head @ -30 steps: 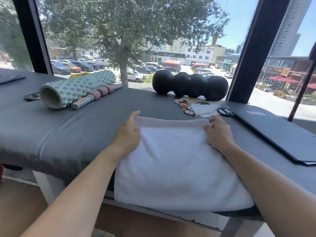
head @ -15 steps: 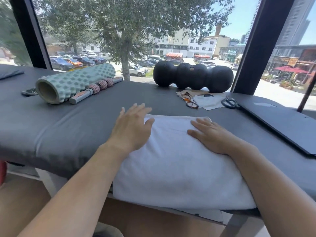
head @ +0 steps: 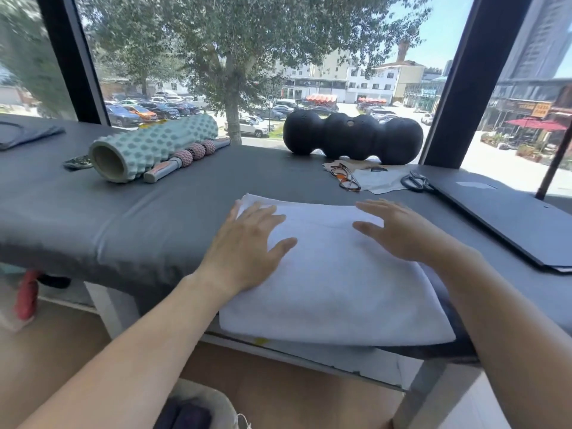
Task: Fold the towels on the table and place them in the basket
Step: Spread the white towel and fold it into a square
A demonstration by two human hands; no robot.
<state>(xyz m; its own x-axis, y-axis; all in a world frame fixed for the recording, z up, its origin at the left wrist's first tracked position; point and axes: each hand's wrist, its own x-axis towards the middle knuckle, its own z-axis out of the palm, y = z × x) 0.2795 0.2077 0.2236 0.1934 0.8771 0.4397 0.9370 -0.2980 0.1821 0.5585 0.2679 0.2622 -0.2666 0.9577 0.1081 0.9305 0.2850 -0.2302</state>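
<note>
A white towel [head: 334, 283], folded into a broad rectangle, lies on the grey padded table [head: 108, 218] and overhangs its near edge. My left hand [head: 244, 246] rests flat on the towel's left half with fingers spread. My right hand [head: 402, 233] lies flat over the towel's right half, fingers straight and pointing left. Neither hand holds anything. At the bottom edge of the view, below the table, the pale rim of a basket [head: 213, 400] shows with dark cloth inside.
Along the window stand a mint foam roller [head: 148, 147], a pink-balled massage stick [head: 188, 156] and a black bumpy roller [head: 353, 137]. Glasses [head: 345, 178], a cloth [head: 380, 181], scissors [head: 416, 182] and a dark flat board [head: 510, 215] lie to the right.
Both hands let go of the towel's far edge after laying it down, then flattened onto the towel. They now lie spread on its top.
</note>
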